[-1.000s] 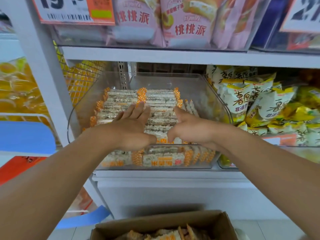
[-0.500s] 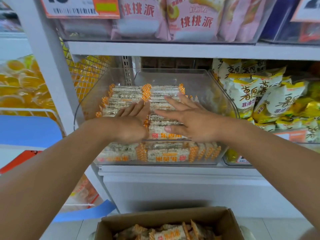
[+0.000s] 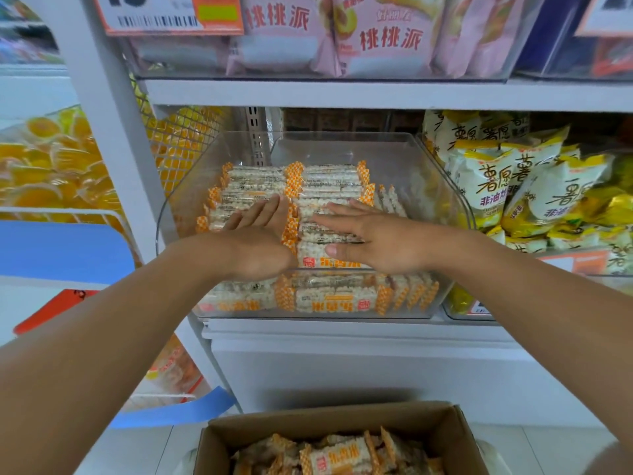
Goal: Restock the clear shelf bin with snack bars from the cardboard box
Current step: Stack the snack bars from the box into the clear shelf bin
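The clear shelf bin (image 3: 442, 186) sits on the middle shelf, holding several rows of white snack bars (image 3: 329, 181) with orange checked ends. My left hand (image 3: 255, 240) lies flat with fingers together on the left stack. Fingers spread, my right hand (image 3: 380, 240) rests flat on the right stack, palm down. Neither hand grips a bar. Below, at the frame's bottom edge, the open cardboard box (image 3: 342, 423) holds more of the same snack bars (image 3: 337, 457).
Yellow and white chip bags (image 3: 534, 190) fill the bin to the right. Pink packets (image 3: 387, 32) sit on the shelf above, behind a price tag (image 3: 164, 12). Yellow jelly cups (image 3: 51, 166) are at left. A white shelf post (image 3: 113, 132) stands left of the bin.
My right hand opened from a curled pinch at the bin's front and spread flat over the right stack. The left hand flattened on the left stack. The view shifted slightly down.
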